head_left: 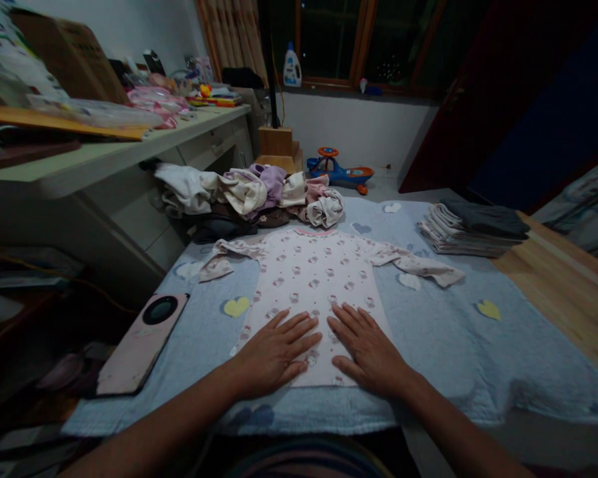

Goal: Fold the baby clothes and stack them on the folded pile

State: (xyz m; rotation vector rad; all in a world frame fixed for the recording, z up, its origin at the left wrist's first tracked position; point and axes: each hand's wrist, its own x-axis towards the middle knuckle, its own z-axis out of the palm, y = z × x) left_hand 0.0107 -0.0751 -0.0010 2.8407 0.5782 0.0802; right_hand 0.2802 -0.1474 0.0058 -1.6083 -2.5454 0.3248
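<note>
Pale pink long-sleeved infant garment [311, 285], of soft knit fabric printed with small repeated cartoon motifs, is laid flat at the centre of a quilted pale blue blanket [458, 345], with its collar directed away from the person and both sleeves extended sideways, their cuffs rumpled. The left hand [276, 352] and right hand [366, 348] are pressed flat on the lower part of the garment, one on each side of its centre line. The fingers [299, 325] of both hands are extended and spread, and no fabric is gripped.

Two yellow heart-shaped patches [236, 307] are applied to the blanket. A neat stack of folded garments [471, 232], topped by a dark grey piece, is placed at the far right of the blanket. A loose heap of crumpled clothing [249, 196] is placed beyond the collar. A smartphone in a pink case [142, 342], fitted with a round black camera module, lies just beside the blanket's left edge. Beyond the heap, a cream drawer-fitted desk [114, 156] is crowded with plastic-wrapped items. One white plastic detergent bottle [292, 66] with a blue cap stands at the window, and one blue-and-orange plastic ride-on toy [339, 171] stands on the floor.
</note>
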